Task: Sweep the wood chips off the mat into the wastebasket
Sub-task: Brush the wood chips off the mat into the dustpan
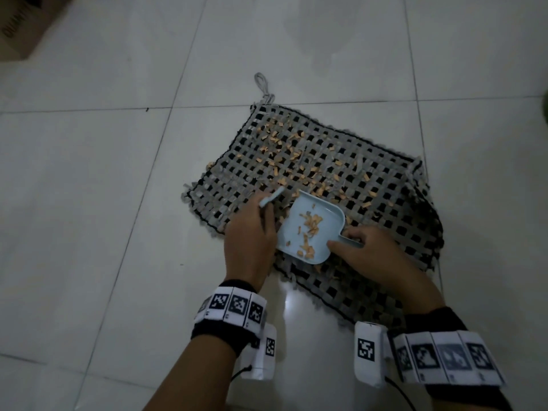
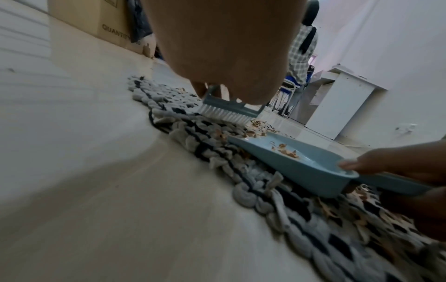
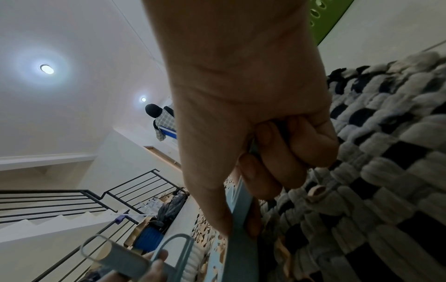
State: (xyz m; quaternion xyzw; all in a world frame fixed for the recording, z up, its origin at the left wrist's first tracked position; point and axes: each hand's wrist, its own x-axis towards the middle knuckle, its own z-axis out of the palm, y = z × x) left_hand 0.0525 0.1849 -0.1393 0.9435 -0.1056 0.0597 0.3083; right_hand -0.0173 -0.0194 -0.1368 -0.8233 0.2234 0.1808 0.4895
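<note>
A grey and black woven mat [image 1: 394, 209] lies on the tiled floor, strewn with orange wood chips [image 1: 284, 146]. My left hand [image 1: 252, 229] grips a small pale blue brush [image 2: 229, 110] with white bristles on the mat's left edge. Just right of it sits a pale blue dustpan [image 1: 308, 226] holding some chips. My right hand [image 1: 355, 247] grips the dustpan handle [image 3: 241, 206], thumb on top. The pan's open lip faces the chips at the far side. In the right wrist view a green wastebasket [image 3: 325, 19] with holes shows at the upper right.
A cardboard box [image 1: 20, 25] stands at the far left on the pale floor tiles [image 1: 89, 173]. A seated person [image 2: 301, 47] and white furniture [image 2: 337, 103] are farther off. Black stair railings [image 3: 72, 200] show in the right wrist view.
</note>
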